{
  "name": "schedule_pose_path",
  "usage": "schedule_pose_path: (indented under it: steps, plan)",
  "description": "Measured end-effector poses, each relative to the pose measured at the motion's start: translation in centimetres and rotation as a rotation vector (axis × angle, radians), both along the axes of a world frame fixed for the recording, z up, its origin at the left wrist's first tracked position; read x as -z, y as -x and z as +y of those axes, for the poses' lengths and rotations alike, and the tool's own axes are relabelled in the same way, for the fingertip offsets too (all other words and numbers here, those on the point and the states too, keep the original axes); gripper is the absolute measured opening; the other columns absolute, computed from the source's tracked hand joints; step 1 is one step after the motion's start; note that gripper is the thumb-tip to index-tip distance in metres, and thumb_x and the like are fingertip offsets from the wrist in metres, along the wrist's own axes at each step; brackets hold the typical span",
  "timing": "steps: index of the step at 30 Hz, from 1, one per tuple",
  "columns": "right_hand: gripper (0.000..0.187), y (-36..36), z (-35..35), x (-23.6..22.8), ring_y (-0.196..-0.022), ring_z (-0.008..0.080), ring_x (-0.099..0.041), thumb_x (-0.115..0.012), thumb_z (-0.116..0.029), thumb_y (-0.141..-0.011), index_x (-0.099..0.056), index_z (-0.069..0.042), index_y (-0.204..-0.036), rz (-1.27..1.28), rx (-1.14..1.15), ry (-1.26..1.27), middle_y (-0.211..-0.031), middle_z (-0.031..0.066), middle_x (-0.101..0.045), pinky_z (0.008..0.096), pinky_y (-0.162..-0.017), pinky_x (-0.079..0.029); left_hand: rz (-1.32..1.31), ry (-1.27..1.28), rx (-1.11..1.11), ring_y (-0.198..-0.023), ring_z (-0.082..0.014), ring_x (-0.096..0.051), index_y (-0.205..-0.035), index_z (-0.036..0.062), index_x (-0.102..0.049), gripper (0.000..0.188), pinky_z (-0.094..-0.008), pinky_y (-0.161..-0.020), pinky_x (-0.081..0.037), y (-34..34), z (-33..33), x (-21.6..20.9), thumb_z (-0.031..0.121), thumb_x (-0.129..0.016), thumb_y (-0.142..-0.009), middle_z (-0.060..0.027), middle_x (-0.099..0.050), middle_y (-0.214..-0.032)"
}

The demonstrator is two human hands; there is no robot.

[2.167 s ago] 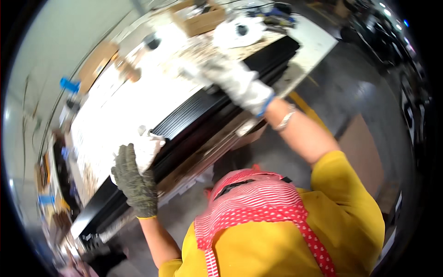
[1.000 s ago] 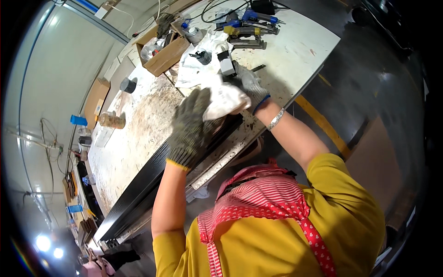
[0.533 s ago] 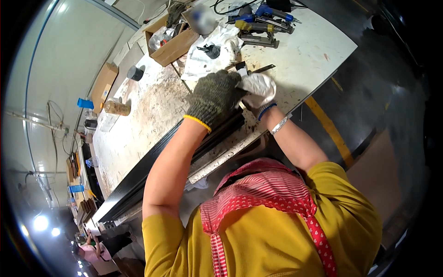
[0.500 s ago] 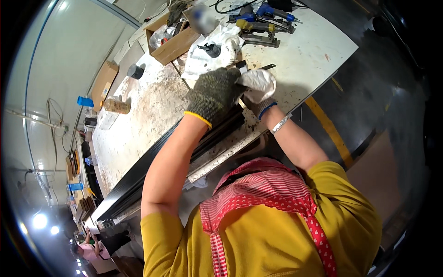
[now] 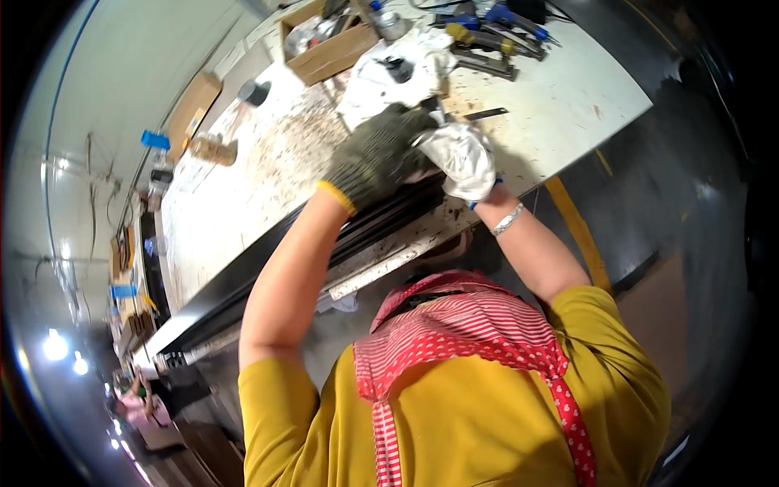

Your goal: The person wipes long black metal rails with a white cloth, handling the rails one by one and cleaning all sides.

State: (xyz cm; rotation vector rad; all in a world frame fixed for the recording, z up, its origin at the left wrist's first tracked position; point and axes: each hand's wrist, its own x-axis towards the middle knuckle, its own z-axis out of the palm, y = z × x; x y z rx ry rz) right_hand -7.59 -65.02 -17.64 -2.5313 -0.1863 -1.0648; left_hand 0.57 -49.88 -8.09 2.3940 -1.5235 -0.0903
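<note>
My left hand (image 5: 377, 154), in a dark green knitted glove with a yellow cuff, is closed over the end of a long black strip (image 5: 243, 292). My right hand (image 5: 489, 195) is beside it and mostly hidden by a crumpled white cloth (image 5: 461, 158), which it grips. Only a bit of that glove's blue cuff shows above my bracelet. Several dark strips lie together along the near edge of the worktable. A thin black piece (image 5: 487, 114) lies just beyond the cloth. What the left fingertips touch is hidden.
The stained white worktable (image 5: 584, 105) holds a white rag (image 5: 365, 93) with a small black cup (image 5: 398, 69), a cardboard box (image 5: 333, 57), several nail guns (image 5: 495, 40), a dark cup (image 5: 253, 93) and a jar (image 5: 213, 151). Another person (image 5: 142, 406) stands far off at lower left.
The white cloth has shifted toward me and now covers most of my right hand. My left hand has moved only slightly. The view has tilted a little, shifting the table.
</note>
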Motion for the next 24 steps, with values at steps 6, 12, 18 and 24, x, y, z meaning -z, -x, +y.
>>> schedule_pose_path:
  steps: [6,12,18,24]
  plan:
    - [0.035,-5.1,-4.9,7.7,-0.104,0.0236,-0.061,-0.055,-0.006,-0.096,-0.057,-0.003,-0.131,-0.12,-0.289,-0.277,-0.12,0.0108,-0.062,0.0316,-0.096,-0.052,0.233,0.186,-0.292,-0.105,-0.0402,-0.064,-0.111,0.0054,-0.067,0.038,-0.0462,-0.092,-0.05,0.3,-3.4,1.1,0.03,-0.071,-0.082,-0.0225,-0.068,-0.108]
    - [0.038,-4.2,-5.8,11.5,-0.113,0.0293,-0.062,-0.041,-0.023,-0.107,-0.049,-0.005,-0.139,0.539,-0.304,-1.832,-0.133,0.0161,-0.059,0.04,-0.099,-0.053,0.211,0.828,-0.492,-0.106,-0.0403,-0.062,-0.111,0.0038,-0.065,0.041,-0.044,-0.093,-0.049,-5.0,0.0,3.6,0.037,-0.065,-0.088,-0.0226,-0.067,-0.11]
    - [0.049,-4.2,-4.9,8.6,-0.124,0.0339,-0.057,-0.033,-0.037,-0.108,-0.051,-0.004,-0.139,0.467,-0.227,-2.153,-0.137,0.0178,-0.058,0.047,-0.111,-0.043,0.038,0.13,-0.575,-0.126,-0.0359,-0.054,-0.142,0.0117,-0.048,0.087,-0.0416,-0.106,-0.044,-5.4,11.7,-1.4,0.054,-0.08,-0.073,-0.0214,-0.06,-0.131]
    - [0.039,-2.7,-13.1,18.2,-0.111,0.024,-0.064,-0.041,-0.016,-0.101,-0.054,-0.009,-0.137,0.47,-0.156,-0.688,-0.12,0.0121,-0.068,0.0357,-0.107,-0.043,0.095,0.472,-0.84,-0.116,-0.0236,-0.06,-0.135,0.0046,-0.058,0.051,-0.0353,-0.097,-0.05,-1.3,28.0,-7.4,0.036,-0.066,-0.095,-0.0131,-0.064,-0.127]
